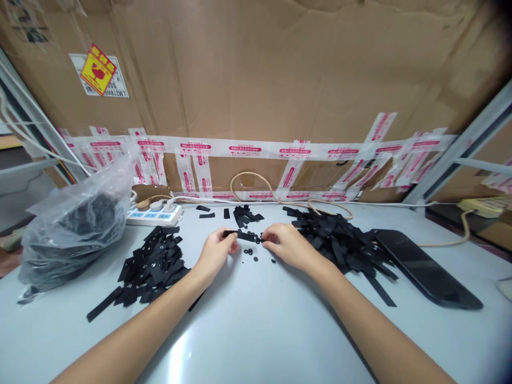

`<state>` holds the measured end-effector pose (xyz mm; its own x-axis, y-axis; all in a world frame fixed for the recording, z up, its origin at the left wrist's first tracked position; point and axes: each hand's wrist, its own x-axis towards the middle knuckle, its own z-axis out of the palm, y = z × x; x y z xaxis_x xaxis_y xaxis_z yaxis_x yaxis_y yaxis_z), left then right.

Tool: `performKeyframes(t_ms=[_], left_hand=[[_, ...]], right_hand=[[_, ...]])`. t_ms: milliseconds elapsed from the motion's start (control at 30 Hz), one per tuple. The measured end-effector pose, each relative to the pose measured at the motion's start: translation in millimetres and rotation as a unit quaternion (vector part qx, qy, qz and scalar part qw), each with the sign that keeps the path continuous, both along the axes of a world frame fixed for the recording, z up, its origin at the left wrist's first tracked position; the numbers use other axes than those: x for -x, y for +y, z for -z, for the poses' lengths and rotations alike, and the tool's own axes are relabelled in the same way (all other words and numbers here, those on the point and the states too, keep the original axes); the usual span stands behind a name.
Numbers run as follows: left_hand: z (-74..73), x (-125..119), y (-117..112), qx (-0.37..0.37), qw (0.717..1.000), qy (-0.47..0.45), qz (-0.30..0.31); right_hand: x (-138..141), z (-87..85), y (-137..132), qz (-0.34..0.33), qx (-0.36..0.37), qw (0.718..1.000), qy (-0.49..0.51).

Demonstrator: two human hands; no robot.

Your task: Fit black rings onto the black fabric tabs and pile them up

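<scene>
My left hand [216,252] pinches one end of a black rubber strip [245,236] between thumb and fingers. My right hand [286,246] has its fingertips at the strip's other end, where small black rings [250,252] lie scattered on the grey table [240,320]. A pile of black strips with holes [154,265] lies to the left of my left hand. A larger heap of black strips [340,244] lies to the right of my right hand. Several loose strips [244,215] lie farther back.
A clear plastic bag of black pieces [76,232] sits at the left. A white power strip [154,215] and a beige cable [256,184] lie at the back edge. A black slab-like panel [424,269] rests at the right. Taped cardboard [256,80] forms the back wall.
</scene>
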<state>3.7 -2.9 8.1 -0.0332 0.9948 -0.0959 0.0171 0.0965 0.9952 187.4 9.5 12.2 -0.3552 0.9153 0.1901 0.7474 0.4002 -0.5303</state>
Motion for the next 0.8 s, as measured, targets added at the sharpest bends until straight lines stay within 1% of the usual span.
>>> performKeyframes(t_ms=[133, 300, 367, 467, 600, 667, 800], left_hand=[[1.5, 0.6, 0.5, -0.003, 1.0, -0.008, 0.005], [-0.6, 0.3, -1.2, -0.003, 1.0, 0.0, 0.009], [-1.4, -0.1, -1.7, -0.003, 1.0, 0.003, 0.011], [-1.3, -0.8, -1.7, -0.004, 1.0, 0.007, 0.014], [0.2, -0.7, -1.2, -0.005, 1.0, 0.011, 0.018], [0.6, -0.4, -1.2, -0.006, 1.0, 0.015, 0.019], [-0.2, -0.3, -1.6, -0.011, 0.999, 0.021, 0.023]], right_hand=[[2.2, 2.5, 2.2, 0.009, 0.014, 0.999, 0.03], [0.9, 3.6, 5.5, 0.025, 0.088, 0.989, 0.115], [0.9, 3.0, 5.0, 0.021, 0.105, 0.986, 0.126], [1.3, 1.6, 2.9, 0.012, 0.105, 0.989, 0.105], [1.7, 0.8, 1.7, 0.0, 0.055, 0.996, 0.07], [1.5, 0.7, 2.5, 0.003, 0.046, 0.995, 0.086], [2.0, -1.8, 3.9, 0.031, 0.08, 0.98, 0.178]])
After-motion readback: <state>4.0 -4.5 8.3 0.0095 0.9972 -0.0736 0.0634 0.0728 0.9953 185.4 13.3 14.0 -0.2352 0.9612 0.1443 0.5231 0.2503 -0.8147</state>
